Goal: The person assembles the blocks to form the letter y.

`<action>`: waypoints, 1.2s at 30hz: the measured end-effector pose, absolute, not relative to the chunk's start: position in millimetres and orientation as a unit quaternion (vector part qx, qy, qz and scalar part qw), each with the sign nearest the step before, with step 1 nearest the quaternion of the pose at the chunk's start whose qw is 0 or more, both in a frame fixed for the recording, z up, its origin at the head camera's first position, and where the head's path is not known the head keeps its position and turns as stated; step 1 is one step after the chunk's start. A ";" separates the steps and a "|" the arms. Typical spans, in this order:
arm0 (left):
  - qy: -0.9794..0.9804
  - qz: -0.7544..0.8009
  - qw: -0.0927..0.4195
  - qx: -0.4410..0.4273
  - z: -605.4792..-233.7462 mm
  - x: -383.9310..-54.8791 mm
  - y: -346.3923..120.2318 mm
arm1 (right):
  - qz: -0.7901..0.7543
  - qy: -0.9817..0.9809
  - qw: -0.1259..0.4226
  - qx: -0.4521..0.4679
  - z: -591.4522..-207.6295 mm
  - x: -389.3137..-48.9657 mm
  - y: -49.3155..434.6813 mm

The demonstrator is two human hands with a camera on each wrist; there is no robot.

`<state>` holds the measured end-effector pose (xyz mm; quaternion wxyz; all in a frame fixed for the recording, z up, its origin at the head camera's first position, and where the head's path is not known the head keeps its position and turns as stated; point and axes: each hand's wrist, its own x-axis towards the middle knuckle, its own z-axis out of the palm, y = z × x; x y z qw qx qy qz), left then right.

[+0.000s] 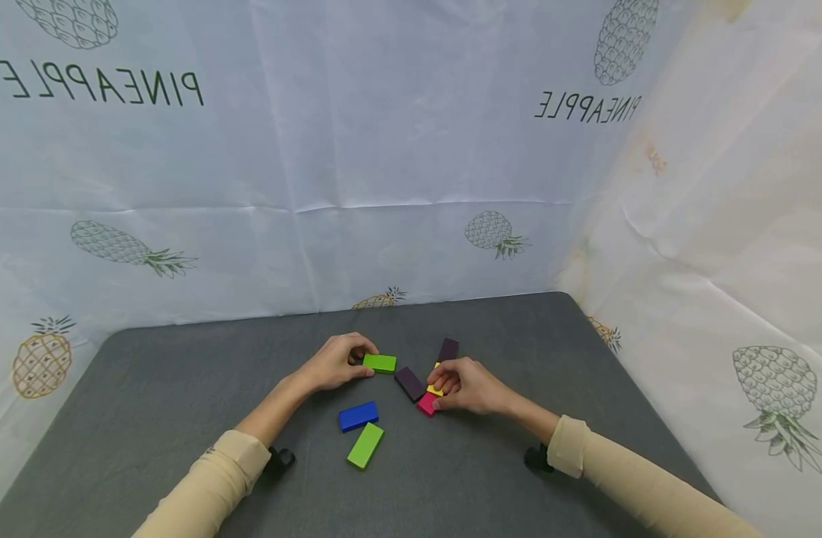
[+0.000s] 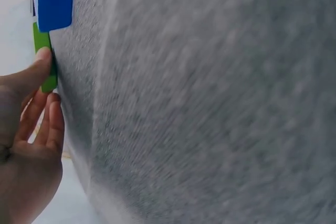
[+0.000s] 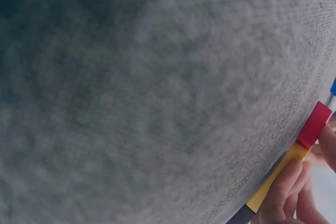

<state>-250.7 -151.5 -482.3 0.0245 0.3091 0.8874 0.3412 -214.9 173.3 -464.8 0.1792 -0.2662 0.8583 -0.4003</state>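
My left hand pinches a green block at its left end, thumb on the near side; the left wrist view shows this too. My right hand is curled over a yellow block, its thumb on a red block. The yellow block touches the red one and is partly covered by the fingers. One dark purple block lies beyond the yellow block. Another dark purple block slants from the red block toward the green block.
Nearer the body, a blue block lies with a second green block just below it. The grey table meets a pineapple-printed curtain at the back. Dark straps sit under both wrists.
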 end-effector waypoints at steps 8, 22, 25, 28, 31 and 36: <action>0.880 0.336 0.029 0.334 -478.8 -257.9 -153.1 | -0.408 0.853 0.181 -0.270 -463.0 -212.1 172.2; 0.886 0.395 0.069 0.234 -480.1 -253.9 -148.8 | -0.406 0.854 0.181 -0.270 -462.5 -212.7 173.0; 0.883 0.420 0.060 0.201 -482.1 -253.9 -147.8 | -0.406 0.854 0.181 -0.271 -462.8 -213.0 173.0; 0.881 0.428 0.053 0.196 -482.2 -254.8 -147.0 | -0.405 0.854 0.181 -0.271 -462.8 -213.1 173.2; 0.877 0.433 0.056 0.199 -481.2 -255.9 -145.7 | -0.405 0.855 0.180 -0.270 -462.7 -213.1 173.4; 0.876 0.436 0.059 0.200 -480.4 -256.6 -142.8 | -0.402 0.856 0.181 -0.270 -462.2 -213.4 173.5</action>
